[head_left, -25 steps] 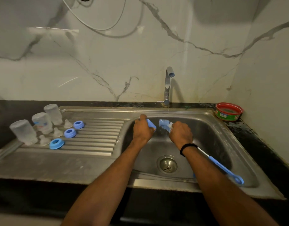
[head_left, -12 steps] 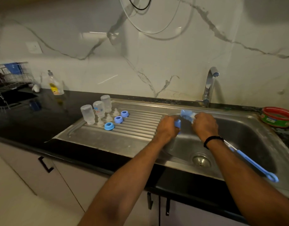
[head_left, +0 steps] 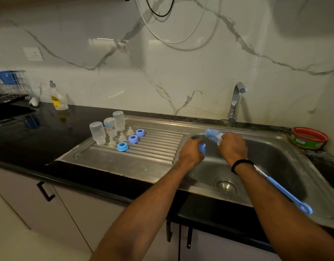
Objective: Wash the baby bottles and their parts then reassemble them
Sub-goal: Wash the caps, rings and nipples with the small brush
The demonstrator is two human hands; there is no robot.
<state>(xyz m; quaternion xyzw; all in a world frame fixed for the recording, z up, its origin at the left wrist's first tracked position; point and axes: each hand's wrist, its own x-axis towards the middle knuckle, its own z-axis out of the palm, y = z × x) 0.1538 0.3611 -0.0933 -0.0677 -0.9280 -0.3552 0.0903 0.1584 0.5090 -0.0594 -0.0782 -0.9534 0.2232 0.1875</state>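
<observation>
Over the left rim of the sink basin (head_left: 275,166), my left hand (head_left: 190,153) grips a small blue bottle part (head_left: 202,148). My right hand (head_left: 233,147) holds a long blue bottle brush (head_left: 212,136) near its bristle head; the handle runs back under my forearm to a loop end (head_left: 306,208). On the ribbed draining board (head_left: 153,147) stand three clear bottles (head_left: 110,126) upside down. Beside them are three clear teats (head_left: 122,136) and three blue screw rings (head_left: 133,139).
The tap (head_left: 235,102) rises behind the basin and the drain (head_left: 226,184) sits in its floor. A red-rimmed tub (head_left: 309,138) stands at the right. A dish soap bottle (head_left: 57,97) and a wire rack (head_left: 9,87) are on the black counter at the left.
My view has swung left and pulled back, bringing the counter, soap bottle and rack into sight. Both hands have stayed together at the sink's left rim with the brush and blue part.
</observation>
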